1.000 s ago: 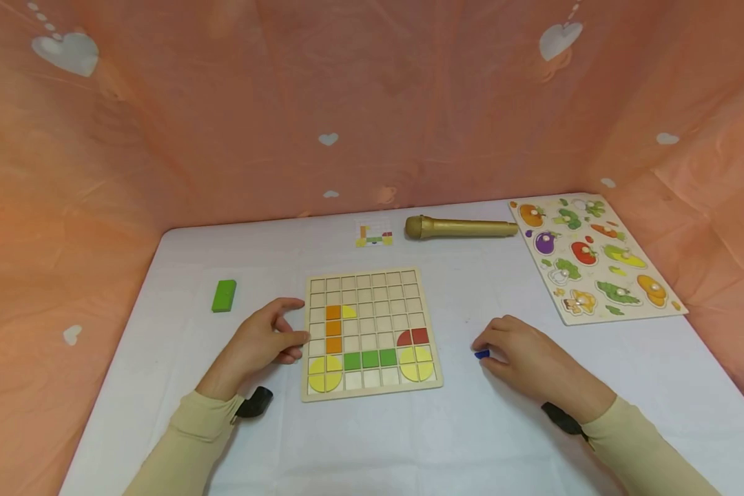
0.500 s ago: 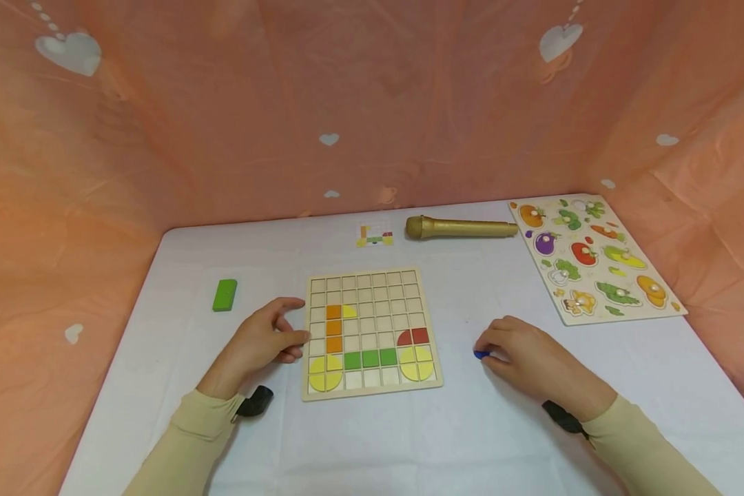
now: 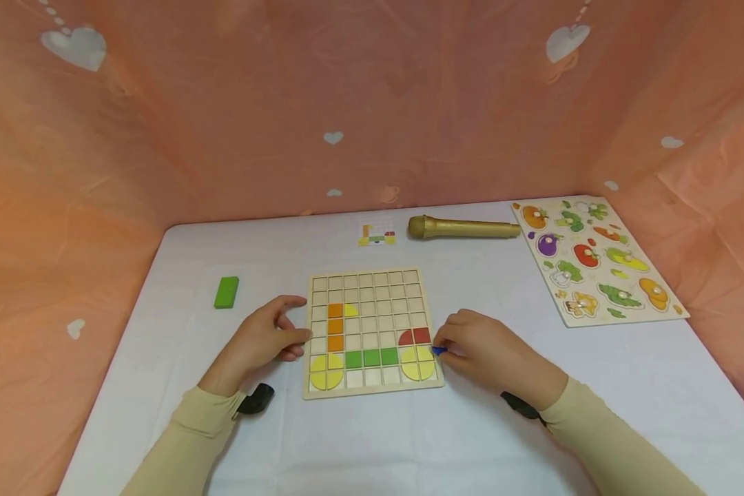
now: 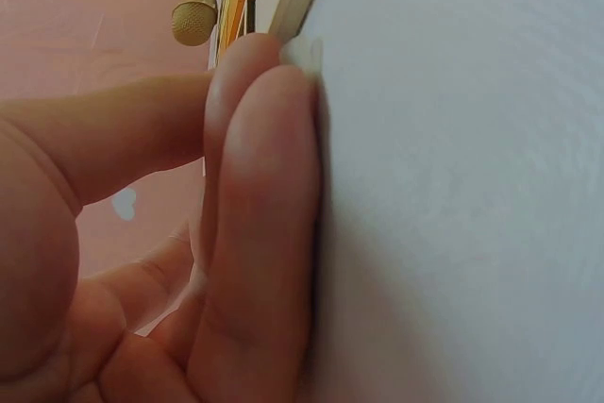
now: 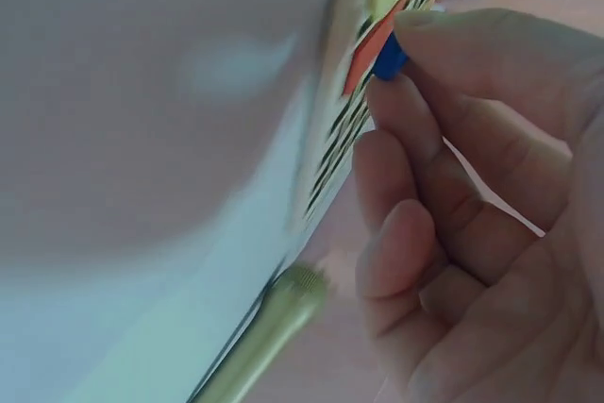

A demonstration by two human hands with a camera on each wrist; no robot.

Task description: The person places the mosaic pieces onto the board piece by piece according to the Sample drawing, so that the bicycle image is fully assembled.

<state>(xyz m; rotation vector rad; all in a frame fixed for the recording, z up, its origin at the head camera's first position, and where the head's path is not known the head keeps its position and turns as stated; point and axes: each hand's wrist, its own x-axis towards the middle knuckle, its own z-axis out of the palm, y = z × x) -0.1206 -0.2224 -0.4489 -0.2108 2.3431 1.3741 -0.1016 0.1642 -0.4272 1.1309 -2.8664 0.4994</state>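
Note:
A wooden grid board [image 3: 372, 393] lies mid-table with orange, yellow, green and red flat tiles set in some of its squares. Along its left edge rests my left hand [image 3: 262, 337], thumb and forefinger touching the rim and nothing held. My right hand [image 3: 486, 351] pinches a small blue tile [image 5: 389, 58] between thumb and forefinger, at the board's right edge beside the red tiles [image 3: 414, 337] and a yellow circle [image 3: 418, 363] of quarter tiles. In the head view only a sliver of the blue tile [image 3: 438, 350] shows past the fingers.
Behind the board lie a small pattern card [image 3: 377, 233] and a gold microphone [image 3: 463, 227]. A green block [image 3: 226, 293] sits at left. At back right is a vegetable peg puzzle [image 3: 601, 262]. An orange curtain [image 3: 372, 103] hangs behind the table.
My right hand has carried the blue tile leftward from the bare tablecloth to the board's right edge. My left hand has stayed at the left rim.

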